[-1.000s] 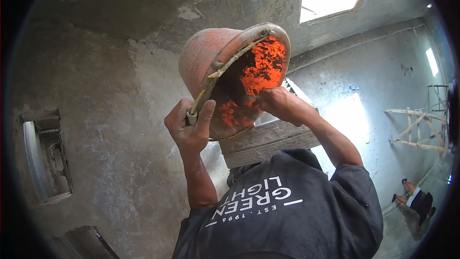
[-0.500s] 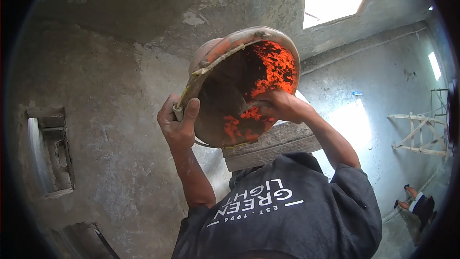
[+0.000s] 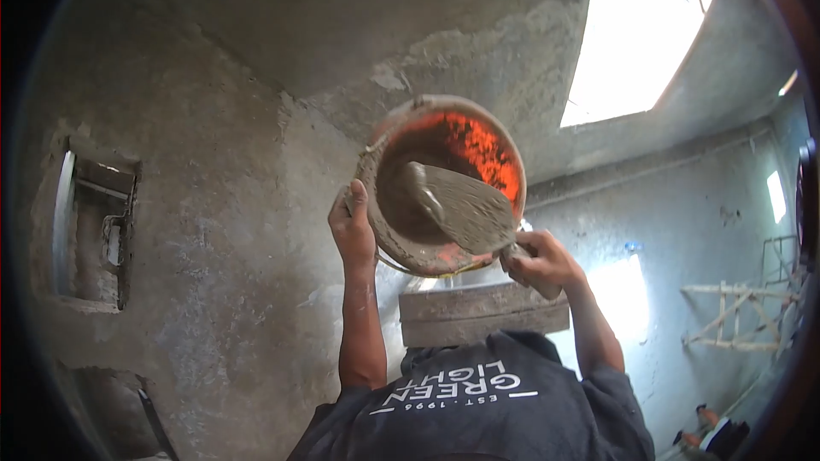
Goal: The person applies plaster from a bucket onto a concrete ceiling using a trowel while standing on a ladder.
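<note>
My left hand (image 3: 352, 226) grips the near-left rim of a mortar-caked bucket (image 3: 512, 149), with the thumb on the rim's edge. The bucket is held up and tilted, so its mouth faces me. Orange shows through the grey mortar smeared on its inner wall. My right hand (image 3: 542, 265) is closed around the handle of a trowel (image 3: 470, 205). Wet grey mortar covers the trowel's blade, which lies across the bucket's mouth with its tip pointing left. More mortar sits in the bucket, partly hidden behind the blade.
A wooden board (image 3: 483, 316) lies between the bucket and my body. Rough plastered walls (image 3: 213, 230) surround me, with a recessed opening (image 3: 94, 222) at left. A bright opening (image 3: 641, 34) is above right. A wooden trestle (image 3: 743, 316) stands at right; another person (image 3: 717, 435) is partly visible below it.
My right hand has come out of the bucket to its lower right rim, and the mortar-coated trowel now shows. The bucket's mouth has turned more towards me. My view has shifted.
</note>
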{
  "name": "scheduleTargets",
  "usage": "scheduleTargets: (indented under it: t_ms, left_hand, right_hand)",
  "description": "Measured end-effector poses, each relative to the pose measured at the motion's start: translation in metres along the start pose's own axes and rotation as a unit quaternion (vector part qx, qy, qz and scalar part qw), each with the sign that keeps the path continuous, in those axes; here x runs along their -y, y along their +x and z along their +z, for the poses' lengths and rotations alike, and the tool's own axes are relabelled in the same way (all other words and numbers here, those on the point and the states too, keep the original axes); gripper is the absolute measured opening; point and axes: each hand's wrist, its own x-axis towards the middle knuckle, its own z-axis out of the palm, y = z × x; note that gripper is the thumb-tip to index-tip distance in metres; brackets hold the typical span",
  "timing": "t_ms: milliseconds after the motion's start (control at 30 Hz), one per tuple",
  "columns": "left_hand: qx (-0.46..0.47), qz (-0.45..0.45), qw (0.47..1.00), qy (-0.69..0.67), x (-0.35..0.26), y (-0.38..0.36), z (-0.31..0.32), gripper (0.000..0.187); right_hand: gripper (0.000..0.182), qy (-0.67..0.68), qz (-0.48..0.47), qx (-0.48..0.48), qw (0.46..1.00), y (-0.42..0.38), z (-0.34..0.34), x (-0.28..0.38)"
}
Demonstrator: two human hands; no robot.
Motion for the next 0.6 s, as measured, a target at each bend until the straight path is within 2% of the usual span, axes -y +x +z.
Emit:
scheduleTargets:
  t_ms: [33, 67, 133, 167, 200, 267, 333, 400, 433, 467, 533, 600]
  left_hand:
    - [-0.022, 0.009, 0.996, 0.085, 0.009, 0.002, -0.004, 0.043]
    - [-0.029, 0.02, 0.997, 0.069, 0.021, 0.002, -0.004, 0.043]
    - [-0.019, -0.019, 0.992, 0.124, 0.041, 0.003, 0.002, 0.045]
    - [-0.023, -0.022, 0.99, 0.14, 0.044, 0.004, 0.008, 0.045]
    - [-0.026, -0.03, 0.987, 0.157, 0.049, 0.001, 0.01, 0.045]
    - [-0.041, -0.044, 0.977, 0.206, 0.079, 0.007, 0.012, 0.046]
    - [-0.066, -0.044, 0.98, 0.184, 0.1, 0.013, 0.016, 0.046]
    - [-0.084, -0.038, 0.978, 0.189, 0.118, 0.02, 0.024, 0.046]
    - [-0.103, -0.034, 0.973, 0.204, 0.127, 0.024, 0.028, 0.046]
    - [-0.118, -0.02, 0.974, 0.195, 0.141, 0.029, 0.035, 0.045]
    - [-0.138, -0.021, 0.966, 0.218, 0.161, 0.039, 0.052, 0.045]
    - [-0.143, -0.017, 0.971, 0.19, 0.165, 0.049, 0.069, 0.045]
  right_hand:
    - [0.028, -0.01, -0.028, -0.012, 0.999, -0.002, -0.003, -0.002]
    - [0.029, -0.022, -0.058, -0.026, 0.998, -0.002, -0.006, -0.006]
    - [0.032, -0.008, -0.112, -0.039, 0.993, 0.005, -0.013, -0.018]
    - [0.03, 0.006, -0.121, -0.029, 0.992, 0.007, -0.016, -0.016]
    - [0.027, 0.033, -0.101, -0.043, 0.993, 0.01, -0.013, -0.015]
    - [0.023, 0.022, -0.119, -0.086, 0.989, 0.028, -0.017, -0.011]
    - [0.023, 0.033, -0.142, -0.089, 0.985, 0.046, -0.02, -0.005]
    - [0.024, 0.139, -0.141, -0.129, 0.972, 0.065, -0.015, 0.014]
    - [0.025, 0.151, -0.147, -0.154, 0.965, 0.084, -0.018, 0.014]
    - [0.025, 0.144, -0.151, -0.156, 0.966, 0.105, -0.028, 0.011]
    - [0.025, -0.046, -0.164, -0.26, 0.95, 0.15, -0.048, 0.011]
    - [0.025, -0.099, -0.187, -0.294, 0.932, 0.195, -0.059, 0.031]
